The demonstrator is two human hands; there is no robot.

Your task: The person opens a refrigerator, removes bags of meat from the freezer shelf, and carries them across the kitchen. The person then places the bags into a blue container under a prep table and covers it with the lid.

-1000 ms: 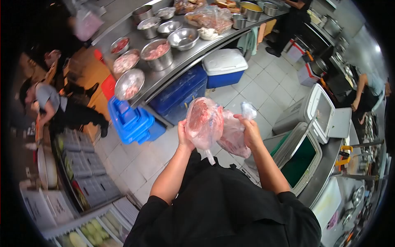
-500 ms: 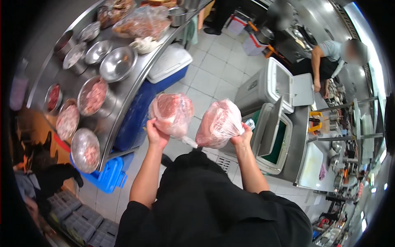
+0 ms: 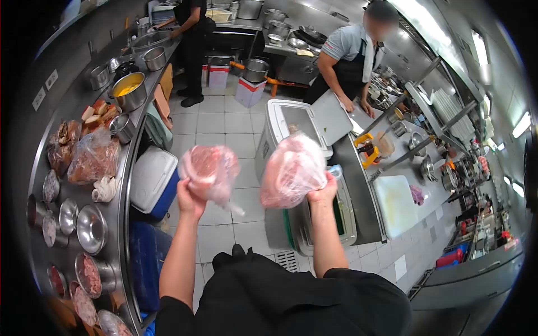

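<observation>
My left hand [image 3: 189,200] is closed on the lower left side of a clear plastic bag of raw meat [image 3: 210,171], whose knotted end hangs down toward the floor. My right hand [image 3: 323,190] grips the gathered end of a second, larger bag of raw meat [image 3: 293,171] at its lower right. The two bags are held up apart from each other, in front of my body. Behind the larger bag stand a grey bin [image 3: 270,134] with its lid open and another open bin [image 3: 350,224] with a green inside.
A steel counter [image 3: 119,221] along the left bears bowls of meat, pots and bagged food. Under it stands a blue cooler with a white lid [image 3: 152,178]. A person [image 3: 350,61] works at the right counter, another person [image 3: 192,45] at the back. A white cutting board [image 3: 395,204] lies right.
The view has turned to the right, bringing the right counter and the back of the kitchen into view. The bags, close together at first, are now apart, still in my hands.
</observation>
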